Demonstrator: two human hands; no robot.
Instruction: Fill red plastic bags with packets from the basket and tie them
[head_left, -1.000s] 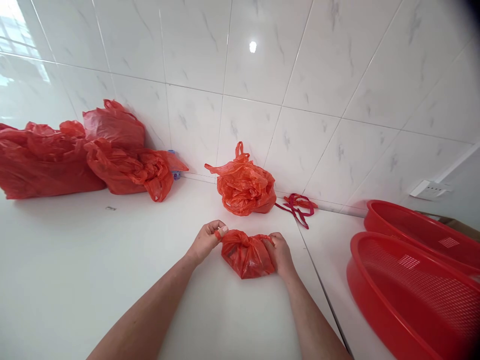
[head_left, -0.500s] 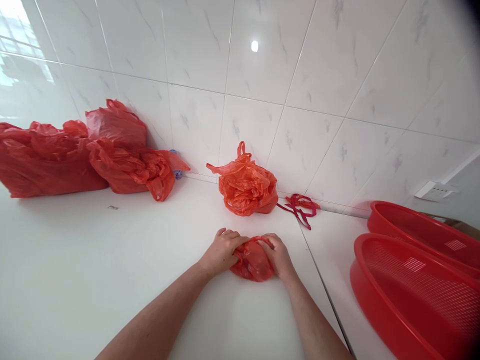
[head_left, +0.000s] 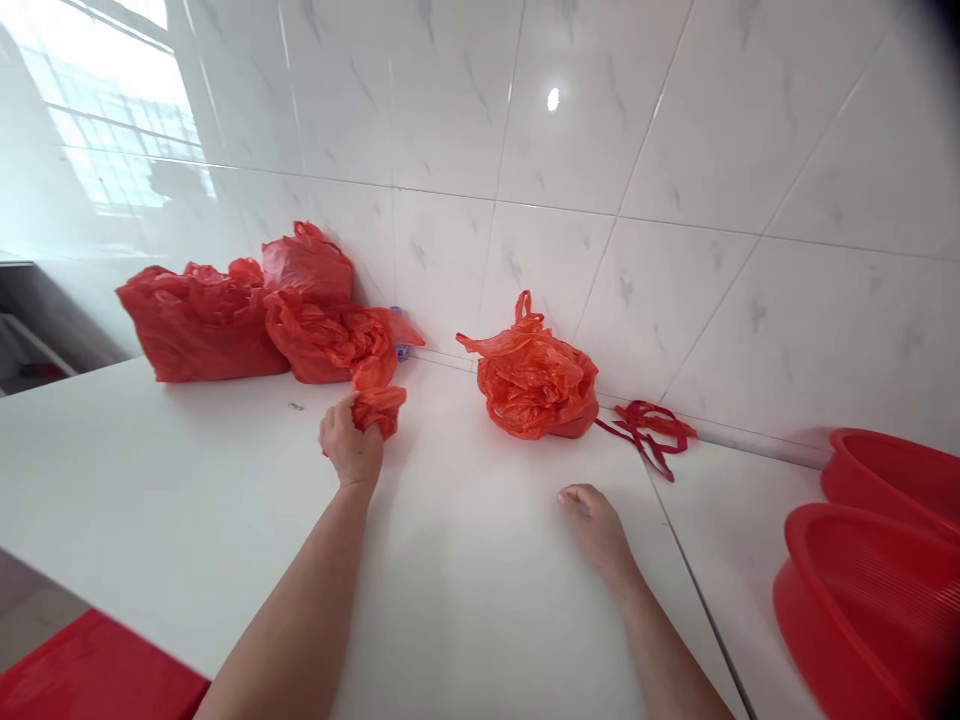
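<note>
My left hand (head_left: 352, 445) is closed on a small, crumpled red plastic bag (head_left: 381, 410), held over the white table at the left. That bag sits close in front of a bunched red plastic bag (head_left: 330, 345) by the wall. On the right, my right hand (head_left: 596, 525) hovers above the table with its fingers loosely curled together and nothing visible in them. Beyond it, a larger bunched red plastic bag (head_left: 536, 385) rests against the wall.
A full red bag (head_left: 210, 335) and another red bag (head_left: 311, 265) stand at the back left. Dark red straps (head_left: 652, 430) lie along the wall. Red plastic baskets (head_left: 825, 590) stand at the right. A red surface (head_left: 97, 670) shows below the table's left edge.
My left hand has carried the small red bag leftward and away from me. The right hand has let go of it and moved apart. The view has turned left.
</note>
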